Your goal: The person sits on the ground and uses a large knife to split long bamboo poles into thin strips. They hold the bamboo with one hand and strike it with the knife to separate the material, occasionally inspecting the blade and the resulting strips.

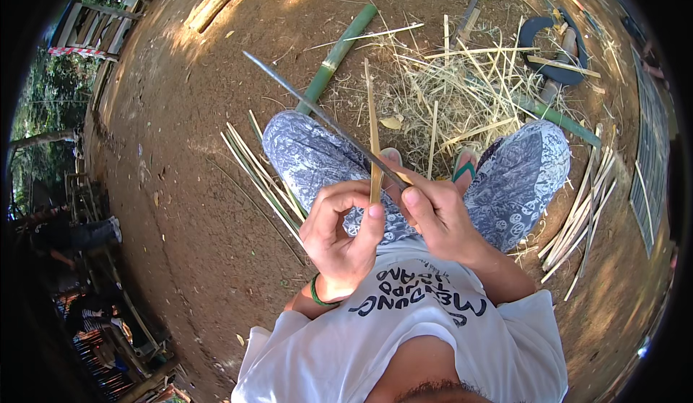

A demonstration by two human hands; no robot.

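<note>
My left hand (339, 230) pinches the near end of a bamboo strip (373, 114) between thumb and fingers. The strip points away from me, above my lap. In my right hand (440, 215) is a long, thin knife (310, 106), its handle hidden in the closed fingers. Its blade slants toward the far left and crosses the strip just beyond my left fingertips, seeming to touch it. Beyond my feet lies a heap of pale shavings and split strips (469, 93).
A green bamboo pole (336, 60) lies past my left knee. Bundles of strips lie beside my left leg (263, 168) and right leg (581, 208). A dark curved object (534, 31) is at the far right, near a woven panel (644, 150). People (79, 237) are at the left.
</note>
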